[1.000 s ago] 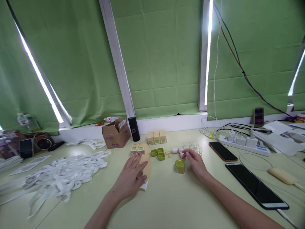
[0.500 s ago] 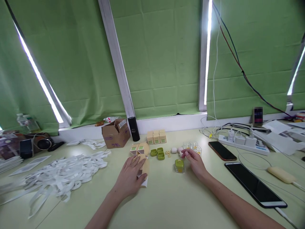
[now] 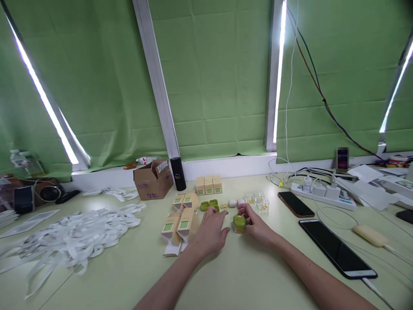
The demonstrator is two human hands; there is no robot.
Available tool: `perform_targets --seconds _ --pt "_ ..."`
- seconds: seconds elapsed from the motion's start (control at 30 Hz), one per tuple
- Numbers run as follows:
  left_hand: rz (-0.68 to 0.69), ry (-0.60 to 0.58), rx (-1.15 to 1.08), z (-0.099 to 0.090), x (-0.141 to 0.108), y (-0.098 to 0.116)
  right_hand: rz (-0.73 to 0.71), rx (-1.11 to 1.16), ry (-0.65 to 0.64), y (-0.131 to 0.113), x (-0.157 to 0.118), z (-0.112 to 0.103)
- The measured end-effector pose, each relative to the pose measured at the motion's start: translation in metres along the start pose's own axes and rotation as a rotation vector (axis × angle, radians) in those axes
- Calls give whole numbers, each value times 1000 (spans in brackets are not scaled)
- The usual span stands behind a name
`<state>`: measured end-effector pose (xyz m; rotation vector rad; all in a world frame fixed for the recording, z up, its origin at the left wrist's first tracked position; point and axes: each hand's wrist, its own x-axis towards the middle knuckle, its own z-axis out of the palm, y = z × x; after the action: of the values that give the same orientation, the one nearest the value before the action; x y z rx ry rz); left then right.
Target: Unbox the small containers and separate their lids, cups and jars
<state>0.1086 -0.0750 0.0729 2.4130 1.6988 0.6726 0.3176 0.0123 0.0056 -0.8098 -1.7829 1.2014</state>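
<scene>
My left hand [image 3: 211, 230] reaches over the table with fingers bent loosely downward and the thumb apart. Its fingertips are beside the small yellow pieces [image 3: 223, 206] and in front of the green square lids [image 3: 209, 204], covering part of them. Around the right and back sides of a small clear jar with a green lid [image 3: 239, 223], the fingers of my right hand [image 3: 257, 221] are curled; it stands upright on the table. Two whitish-pink small cylinders [image 3: 232, 203] lie just behind that hand. Clear jars [image 3: 263, 204] with yellow centres stand beyond it.
Tan cartons with green labels [image 3: 184, 224] lie left of my left hand. Small tan boxes [image 3: 208, 185] stand behind, near a black cylinder [image 3: 178, 173] and a cardboard box [image 3: 153, 181]. White straps [image 3: 87, 232] heap at left; phones [image 3: 337, 247] and a power strip [image 3: 322, 193] sit right.
My left hand has left the tan cartons and moved right toward the green lids. My right hand has shifted from the whitish-pink cylinders to the green-lidded jar. The view has turned slightly.
</scene>
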Motion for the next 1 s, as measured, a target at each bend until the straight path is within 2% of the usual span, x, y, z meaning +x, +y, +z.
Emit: perform_targets --seconds 0.13,0.3,0.43,0.6,0.73,0.83,0.9,1.0 --pt "-48 -5 -171 12 9 -5 -50 -67 -56 2 -4 4" --pt "-72 24 -309 14 14 -12 -71 -92 -68 4 -3 9" --pt "-114 12 -379 19 17 -17 -79 -126 -55 5 -3 11" --pt "-157 86 -473 32 15 -22 -56 -136 -13 6 -2 13" --pt "-219 117 -576 31 13 -22 -58 107 5 2 2 13" --pt "-242 188 -671 30 14 -24 -69 322 9 -3 4 13" --pt "-226 226 -737 32 14 -26 -63 389 11 -5 4 14" --pt "-211 219 -838 37 16 -29 -48 453 9 -8 2 16"
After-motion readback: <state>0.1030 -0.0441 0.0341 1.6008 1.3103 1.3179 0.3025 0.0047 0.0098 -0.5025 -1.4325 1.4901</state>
